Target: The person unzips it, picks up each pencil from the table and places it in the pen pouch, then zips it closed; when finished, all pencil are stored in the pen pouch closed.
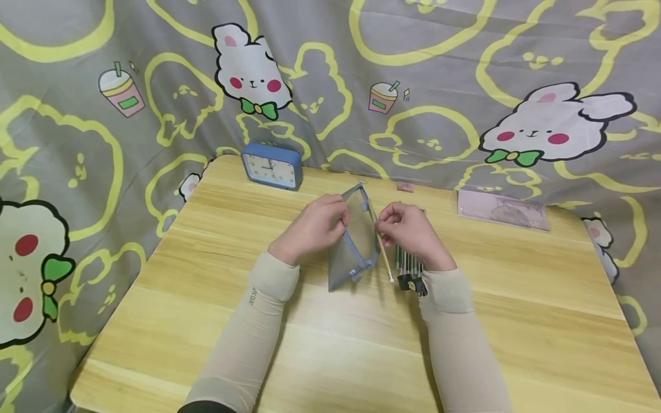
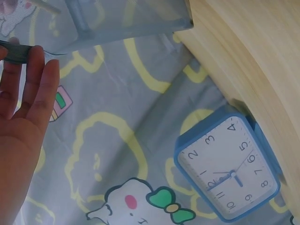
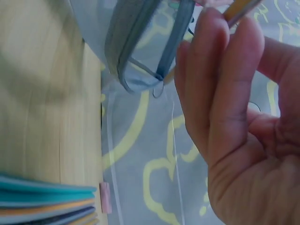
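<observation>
A grey-blue mesh zip pouch (image 1: 338, 267) is held up off the table with its zippered mouth spread apart. My left hand (image 1: 317, 222) pinches the near edge of that mouth between thumb and fingers; in the left wrist view the same hand (image 2: 26, 112) grips the pouch's trim. On the other side, my right hand (image 1: 410, 230) pinches a yellow pencil (image 1: 386, 263), slanted beside the pouch's opening. The right wrist view shows this pencil (image 3: 241, 9) between the fingertips, close to the pouch (image 3: 136, 42). Several more pencils (image 1: 409, 261) lie side by side under the right hand, with dark objects at their near ends.
A blue alarm clock (image 1: 271, 167) stands at the back left of the wooden table (image 1: 181, 298). A small pink eraser (image 1: 405, 186) and a pale purple printed sheet (image 1: 503, 210) lie along the back edge. A patterned curtain (image 1: 330, 103) hangs right behind the table.
</observation>
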Tool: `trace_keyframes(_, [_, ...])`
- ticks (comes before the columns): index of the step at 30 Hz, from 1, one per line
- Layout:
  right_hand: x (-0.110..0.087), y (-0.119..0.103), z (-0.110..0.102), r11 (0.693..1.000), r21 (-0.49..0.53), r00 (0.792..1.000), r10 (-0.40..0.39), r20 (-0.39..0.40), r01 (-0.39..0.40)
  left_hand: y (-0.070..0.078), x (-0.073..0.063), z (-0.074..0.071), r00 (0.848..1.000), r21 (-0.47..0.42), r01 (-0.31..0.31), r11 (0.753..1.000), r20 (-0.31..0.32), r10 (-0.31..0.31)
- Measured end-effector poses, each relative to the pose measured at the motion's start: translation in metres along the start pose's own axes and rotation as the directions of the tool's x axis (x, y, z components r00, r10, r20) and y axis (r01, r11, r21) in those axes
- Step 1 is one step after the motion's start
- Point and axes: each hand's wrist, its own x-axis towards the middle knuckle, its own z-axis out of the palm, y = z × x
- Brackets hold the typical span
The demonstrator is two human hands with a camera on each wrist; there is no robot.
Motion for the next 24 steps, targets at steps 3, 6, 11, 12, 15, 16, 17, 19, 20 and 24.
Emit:
trace_keyframes(3, [0.001,0.001,0.000,1.000,0.002,1.000,-0.003,-0.014,0.003,0.003,0.001,0.003,1.000,-0.005,-0.016,1.000,0.008,0.016])
trace_keyframes(6, [0.003,0.001,0.002,1.000,0.013,1.000,-0.005,-0.006,0.005,0.007,0.001,0.005,0.999,-0.010,-0.029,1.000,0.020,0.029])
trace_keyframes(11, [0.007,-0.003,0.008,1.000,-0.005,1.000,-0.002,-0.013,0.002,0.009,0.000,0.006,0.999,-0.013,-0.038,0.999,0.029,0.038])
trace_keyframes(12, [0.008,-0.004,0.009,1.000,-0.012,1.000,-0.004,-0.019,0.003,0.010,0.000,0.005,0.999,-0.015,-0.038,0.999,0.027,0.039])
trace_keyframes(15, [0.011,-0.007,0.013,0.999,-0.033,0.999,-0.002,-0.036,0.000,0.009,0.000,0.003,0.999,-0.020,-0.042,0.999,0.020,0.042])
trace_keyframes(16, [0.012,-0.007,0.015,0.999,-0.042,0.999,-0.002,-0.039,0.000,0.009,0.000,0.002,0.999,-0.023,-0.044,0.999,0.019,0.044])
trace_keyframes(17, [0.012,-0.008,0.016,0.999,-0.050,0.999,-0.003,-0.045,0.000,0.009,0.000,0.001,0.999,-0.028,-0.045,0.999,0.017,0.045])
trace_keyframes(19, [0.013,-0.009,0.017,0.997,-0.074,0.998,-0.004,-0.058,0.000,0.008,0.001,0.001,0.999,-0.036,-0.047,0.998,0.016,0.048])
trace_keyframes(20, [0.013,-0.009,0.017,0.996,-0.084,0.998,-0.003,-0.066,-0.002,0.008,0.001,0.000,0.999,-0.039,-0.048,0.998,0.016,0.049])
trace_keyframes(24, [0.015,-0.011,0.019,0.994,-0.113,0.996,-0.009,-0.087,-0.001,0.006,0.001,0.000,0.999,-0.033,-0.046,0.998,0.019,0.047])
